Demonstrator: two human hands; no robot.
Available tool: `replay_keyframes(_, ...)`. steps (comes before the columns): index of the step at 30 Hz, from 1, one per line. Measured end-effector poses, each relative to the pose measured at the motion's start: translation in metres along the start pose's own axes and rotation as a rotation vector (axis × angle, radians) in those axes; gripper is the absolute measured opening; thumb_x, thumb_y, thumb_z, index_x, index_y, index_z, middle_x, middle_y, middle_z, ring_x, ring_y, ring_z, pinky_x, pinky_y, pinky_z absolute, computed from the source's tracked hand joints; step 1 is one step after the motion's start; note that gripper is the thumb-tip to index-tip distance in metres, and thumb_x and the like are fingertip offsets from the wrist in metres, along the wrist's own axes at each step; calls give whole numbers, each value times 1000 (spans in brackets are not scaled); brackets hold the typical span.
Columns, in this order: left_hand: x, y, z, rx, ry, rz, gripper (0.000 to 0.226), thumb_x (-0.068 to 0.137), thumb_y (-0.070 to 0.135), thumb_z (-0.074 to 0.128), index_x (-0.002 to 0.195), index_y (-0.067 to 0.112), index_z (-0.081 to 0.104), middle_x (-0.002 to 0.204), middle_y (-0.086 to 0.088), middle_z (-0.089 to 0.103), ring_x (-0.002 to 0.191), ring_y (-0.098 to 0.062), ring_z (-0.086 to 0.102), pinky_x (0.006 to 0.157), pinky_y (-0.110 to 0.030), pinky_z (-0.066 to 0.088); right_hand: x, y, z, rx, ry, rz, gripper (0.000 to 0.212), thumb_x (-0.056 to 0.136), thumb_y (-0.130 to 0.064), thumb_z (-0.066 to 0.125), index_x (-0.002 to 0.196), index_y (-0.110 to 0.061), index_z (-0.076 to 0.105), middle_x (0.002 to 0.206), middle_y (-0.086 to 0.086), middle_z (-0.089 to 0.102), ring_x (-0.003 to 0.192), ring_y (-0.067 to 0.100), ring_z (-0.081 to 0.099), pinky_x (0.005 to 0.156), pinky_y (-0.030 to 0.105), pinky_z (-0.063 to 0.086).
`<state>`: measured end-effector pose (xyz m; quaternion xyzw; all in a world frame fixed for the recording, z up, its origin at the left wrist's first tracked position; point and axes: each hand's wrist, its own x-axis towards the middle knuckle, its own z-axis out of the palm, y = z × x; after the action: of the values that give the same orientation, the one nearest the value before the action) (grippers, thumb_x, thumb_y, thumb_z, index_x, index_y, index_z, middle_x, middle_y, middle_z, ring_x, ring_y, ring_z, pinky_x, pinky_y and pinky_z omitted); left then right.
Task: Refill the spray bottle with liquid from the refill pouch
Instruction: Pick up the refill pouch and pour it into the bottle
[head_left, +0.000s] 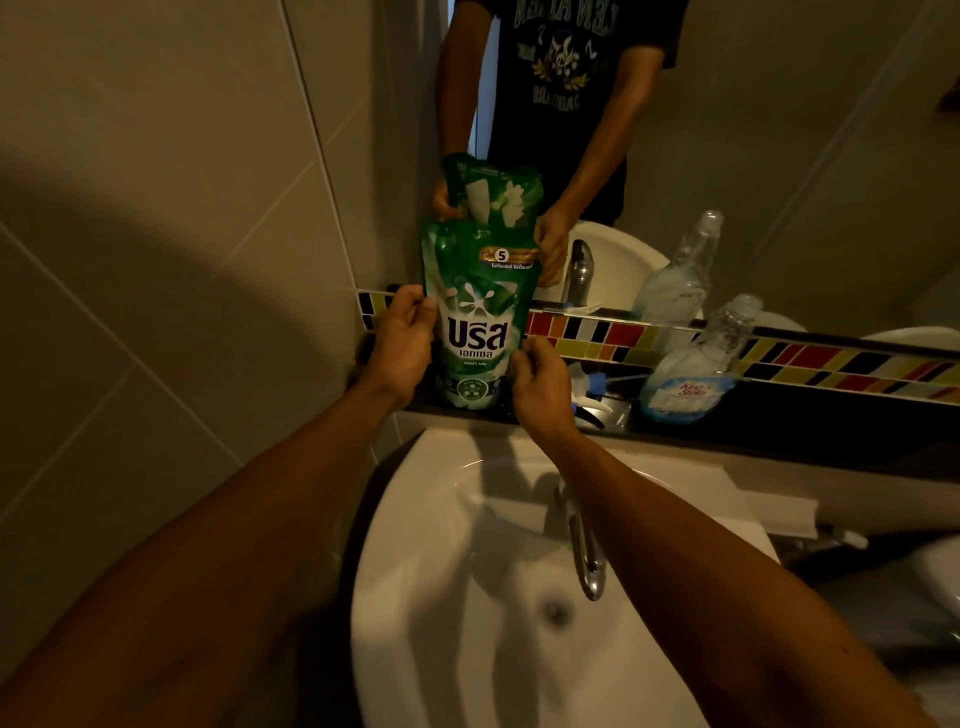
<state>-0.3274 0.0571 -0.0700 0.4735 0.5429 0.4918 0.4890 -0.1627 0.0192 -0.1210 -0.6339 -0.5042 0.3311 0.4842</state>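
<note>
Standing at a dim bathroom sink (415, 519), reaching both bare arms forward over the white basin. On the left, the left hand (400, 343) pinching the left edge of the green refill pouch (475, 317) about halfway up, its grip closed on that edge with thumb and fingertips. The pouch standing upright on the dark ledge (779, 431) behind the basin, its base on the ledge and its printed front facing the camera, its top seeming sealed, though hard telling in this light. Right of that, the right hand (540, 384) pressing the pouch's lower right edge, fingers curled onto it, its grip closing on the pouch too. Below the hands, the chrome tap (584, 545) reaching out over the basin towards the drain (556, 610). Lying on the ledge just right of the right hand, a white and blue spray head (597, 395), looking unscrewed and apart from its bottle. Further right, the clear spray bottle (696, 364) leaning against the strip of coloured tiles (831, 364), open at the neck, holding pale blue liquid in its lower part. Behind everything, the mirror (805, 156) showing the pouch, hands and bottle again.
</note>
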Motion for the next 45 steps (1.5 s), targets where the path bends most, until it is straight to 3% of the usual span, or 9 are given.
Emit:
replay_keyframes(6,-26,38,39,-57,-124,119,19,107,25,38,103,30,56,110,-4,71,96,-16,68,68,-24,53,-26,-19,-53,112,58,-56,10,112,-15,43,108,-13,52,103,4,63,97,17,64,87,39,60)
replay_keyframes(9,-42,62,64,-67,-184,145,19,105,26,40,97,32,56,110,-12,69,95,-21,65,74,-37,54,-39,-27,-83,182,61,-66,15,113,-24,38,104,-30,48,108,0,65,103,15,67,92,46,61)
replay_keyframes(12,-55,81,88,-77,-211,117,13,104,28,41,102,28,54,114,-14,68,94,-26,66,77,-45,53,-46,-33,-112,281,72,-61,12,113,-32,38,114,-21,44,111,4,66,100,8,71,92,51,61)
replay_keyframes(14,-64,92,105,-90,-228,96,13,104,29,41,105,27,53,110,-8,71,97,-27,69,80,-47,56,-49,-38,-129,380,19,-51,27,112,-34,43,132,-16,40,122,5,66,100,-1,71,87,43,62)
replay_keyframes(16,-72,101,120,-82,-241,84,13,105,28,40,109,25,53,106,-2,71,100,-26,70,81,-49,57,-50,-37,-145,405,-40,-98,61,105,-39,59,157,-28,27,145,3,59,125,10,65,99,40,59)
replay_keyframes(20,-78,112,140,-28,-252,11,13,103,26,42,108,26,53,109,0,70,100,-23,70,69,-42,61,-53,-30,-169,298,-100,-195,103,93,-18,79,165,-40,9,156,-2,52,139,17,56,108,42,54)
replay_keyframes(25,-87,117,160,-3,-208,-31,12,103,19,44,108,20,55,100,-3,68,90,-19,69,49,-28,55,-58,-25,-193,278,-118,-172,100,100,-27,70,164,-49,-4,159,-3,50,140,15,56,112,51,51)
replay_keyframes(35,-96,126,174,184,-186,151,54,101,1,44,143,35,41,106,-15,71,84,-21,71,50,-24,56,-62,-22,-212,302,-213,-132,97,105,-29,62,162,-49,-14,166,0,39,145,22,50,114,56,48)
replay_keyframes(45,-92,146,174,401,-250,144,62,102,-1,43,154,32,32,114,-23,67,78,-22,66,53,-27,60,-60,-24,-211,324,-233,-67,102,102,-32,64,160,-50,-18,167,2,38,144,24,50,115,57,46)
